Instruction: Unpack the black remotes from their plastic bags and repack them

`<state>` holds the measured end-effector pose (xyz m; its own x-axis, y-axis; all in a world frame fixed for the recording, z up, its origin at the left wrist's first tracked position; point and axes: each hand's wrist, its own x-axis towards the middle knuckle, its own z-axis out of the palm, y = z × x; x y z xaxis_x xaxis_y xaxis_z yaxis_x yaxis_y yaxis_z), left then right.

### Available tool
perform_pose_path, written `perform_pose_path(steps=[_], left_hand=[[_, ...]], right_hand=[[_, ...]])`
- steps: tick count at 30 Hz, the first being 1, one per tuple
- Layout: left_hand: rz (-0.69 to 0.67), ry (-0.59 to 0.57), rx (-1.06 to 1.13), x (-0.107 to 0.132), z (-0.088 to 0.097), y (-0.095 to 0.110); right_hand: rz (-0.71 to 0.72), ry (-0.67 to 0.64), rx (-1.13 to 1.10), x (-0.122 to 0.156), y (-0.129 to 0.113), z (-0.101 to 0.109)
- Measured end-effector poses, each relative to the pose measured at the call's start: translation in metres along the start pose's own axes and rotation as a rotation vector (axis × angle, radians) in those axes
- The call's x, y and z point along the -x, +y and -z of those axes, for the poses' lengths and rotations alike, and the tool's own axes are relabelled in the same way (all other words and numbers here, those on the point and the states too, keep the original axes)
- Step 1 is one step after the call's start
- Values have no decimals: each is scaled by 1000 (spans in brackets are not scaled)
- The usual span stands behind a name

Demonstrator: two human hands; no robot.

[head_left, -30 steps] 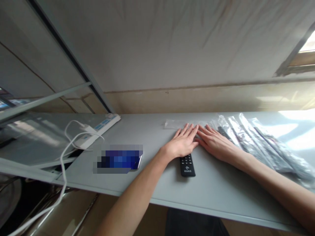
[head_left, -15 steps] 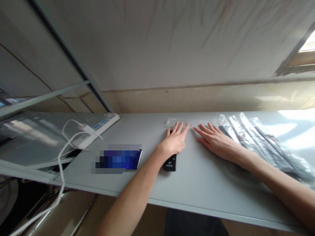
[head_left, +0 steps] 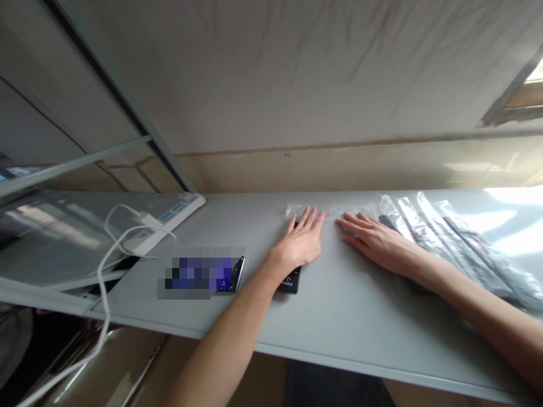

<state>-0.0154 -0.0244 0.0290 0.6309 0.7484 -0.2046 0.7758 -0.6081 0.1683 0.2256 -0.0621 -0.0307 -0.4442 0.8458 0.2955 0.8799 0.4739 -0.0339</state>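
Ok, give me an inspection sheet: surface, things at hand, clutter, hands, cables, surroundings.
Surface: grey tabletop, sunlit at far right.
Things at hand: black remote under the left hand, mostly covered; plastic-wrapped items beside the right forearm.
Clutter: phone, partly pixelated; clear wrapper beyond the hands.
Hands: left hand over the remote, fingers spread; right hand palm down, underside hidden.
Cables: white cable near the power strip, crossing the front edge.
Surroundings: wall behind, metal frame left.
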Motion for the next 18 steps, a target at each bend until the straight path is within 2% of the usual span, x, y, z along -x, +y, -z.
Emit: perform_pose_path(steps=[5, 13, 18], left_hand=[[45, 4, 61, 0, -1, -2], [94, 109, 45, -2, -12, 1], [95, 117, 35, -1, -13, 1]], right_hand=[[33, 19, 6, 0, 4, 5], [33, 15, -43, 1, 9, -1], [-110, 87, 22, 5, 6, 22]])
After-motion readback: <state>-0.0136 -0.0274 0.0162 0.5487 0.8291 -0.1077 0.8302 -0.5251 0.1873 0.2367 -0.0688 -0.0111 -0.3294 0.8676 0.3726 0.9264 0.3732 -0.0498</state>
